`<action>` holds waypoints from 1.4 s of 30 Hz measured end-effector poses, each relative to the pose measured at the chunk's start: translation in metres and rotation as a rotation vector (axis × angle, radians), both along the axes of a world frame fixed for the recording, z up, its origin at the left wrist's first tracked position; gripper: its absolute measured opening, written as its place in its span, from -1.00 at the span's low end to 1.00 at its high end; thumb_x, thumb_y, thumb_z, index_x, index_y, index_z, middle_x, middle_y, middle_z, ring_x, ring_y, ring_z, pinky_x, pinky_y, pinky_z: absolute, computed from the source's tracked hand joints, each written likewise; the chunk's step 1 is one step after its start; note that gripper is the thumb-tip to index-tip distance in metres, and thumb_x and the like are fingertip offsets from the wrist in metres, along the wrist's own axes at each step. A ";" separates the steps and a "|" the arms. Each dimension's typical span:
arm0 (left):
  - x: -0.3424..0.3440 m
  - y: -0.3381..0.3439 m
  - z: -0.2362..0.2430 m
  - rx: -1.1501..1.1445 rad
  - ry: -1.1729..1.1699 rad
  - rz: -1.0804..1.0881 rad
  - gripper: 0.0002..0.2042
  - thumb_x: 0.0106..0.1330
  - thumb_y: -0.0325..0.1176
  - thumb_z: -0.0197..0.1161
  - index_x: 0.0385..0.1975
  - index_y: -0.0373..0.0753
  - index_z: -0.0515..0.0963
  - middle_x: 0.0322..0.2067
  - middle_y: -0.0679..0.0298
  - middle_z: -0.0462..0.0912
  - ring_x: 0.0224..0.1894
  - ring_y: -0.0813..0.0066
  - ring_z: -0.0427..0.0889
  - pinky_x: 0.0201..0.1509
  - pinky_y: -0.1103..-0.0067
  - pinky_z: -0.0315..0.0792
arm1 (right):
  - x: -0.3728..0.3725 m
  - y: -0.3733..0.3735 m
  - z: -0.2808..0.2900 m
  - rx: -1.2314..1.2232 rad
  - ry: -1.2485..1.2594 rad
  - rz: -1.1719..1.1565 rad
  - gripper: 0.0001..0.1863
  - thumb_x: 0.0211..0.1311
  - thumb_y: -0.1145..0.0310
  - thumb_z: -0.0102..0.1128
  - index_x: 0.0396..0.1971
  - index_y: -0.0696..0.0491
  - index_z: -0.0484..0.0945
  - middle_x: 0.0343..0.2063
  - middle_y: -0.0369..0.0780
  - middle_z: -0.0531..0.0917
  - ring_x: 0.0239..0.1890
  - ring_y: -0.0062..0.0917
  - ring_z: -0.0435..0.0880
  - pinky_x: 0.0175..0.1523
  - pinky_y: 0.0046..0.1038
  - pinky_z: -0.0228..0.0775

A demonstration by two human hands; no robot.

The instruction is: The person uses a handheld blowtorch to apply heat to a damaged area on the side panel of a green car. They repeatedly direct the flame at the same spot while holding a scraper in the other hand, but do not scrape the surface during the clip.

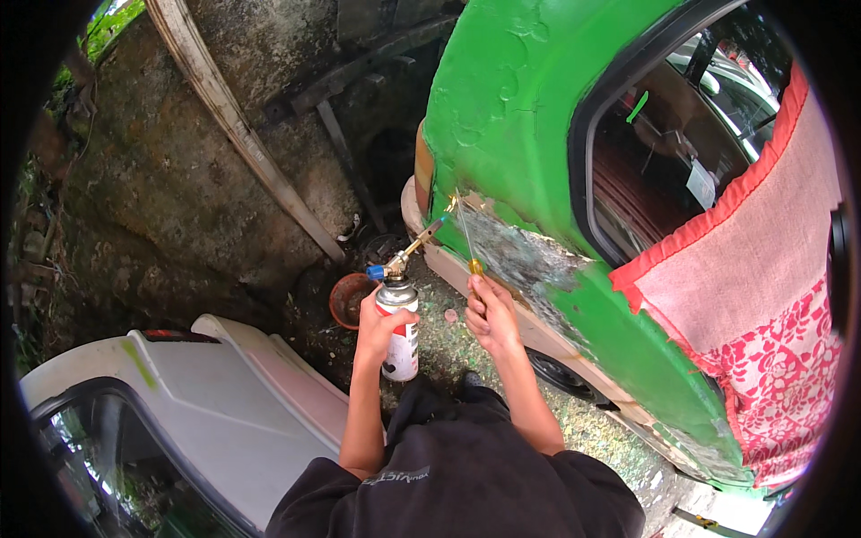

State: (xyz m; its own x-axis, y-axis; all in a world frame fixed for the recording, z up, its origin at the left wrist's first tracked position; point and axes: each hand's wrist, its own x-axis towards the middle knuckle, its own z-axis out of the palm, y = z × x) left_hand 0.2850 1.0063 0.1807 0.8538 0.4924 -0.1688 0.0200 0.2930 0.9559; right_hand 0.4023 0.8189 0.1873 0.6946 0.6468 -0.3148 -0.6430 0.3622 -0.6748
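Note:
My left hand [383,327] grips a white and red gas canister [400,354] fitted with a blow torch [420,240] with a blue knob; a small flame [450,206] shows at its nozzle, by the green car body [498,108]. My right hand [489,309] holds the yellow handle of a thin metal tool [475,266], whose tip reaches up beside the flame. The paint there is scorched and peeled, with a grey, mottled bare patch [511,247] below.
A pink patterned cloth [735,305] drapes over the car at right. A white car [206,412] stands at lower left. Behind are a stained wall [152,197], a leaning plank [242,134], metal bars [336,143] and an orange pot [345,300] on the littered ground.

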 end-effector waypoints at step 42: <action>0.018 -0.027 0.009 0.037 -0.066 -0.102 -0.63 -0.11 -0.53 0.37 -0.21 -0.34 0.56 -0.39 0.20 0.69 -0.40 0.40 0.70 -0.22 0.48 0.57 | -0.037 -0.077 0.000 -0.069 -0.063 -0.024 -0.66 0.62 0.07 -0.13 -0.07 0.08 0.39 -0.70 -0.38 0.25 -0.83 -0.73 0.11 -0.73 -0.60 -0.07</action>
State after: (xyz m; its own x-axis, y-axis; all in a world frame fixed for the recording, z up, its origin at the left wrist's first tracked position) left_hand 0.3026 0.9797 0.1895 0.9086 0.4069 -0.0946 -0.0148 0.2576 0.9661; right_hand 0.3658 0.7417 0.1877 0.7297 0.6076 -0.3136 -0.5902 0.3281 -0.7376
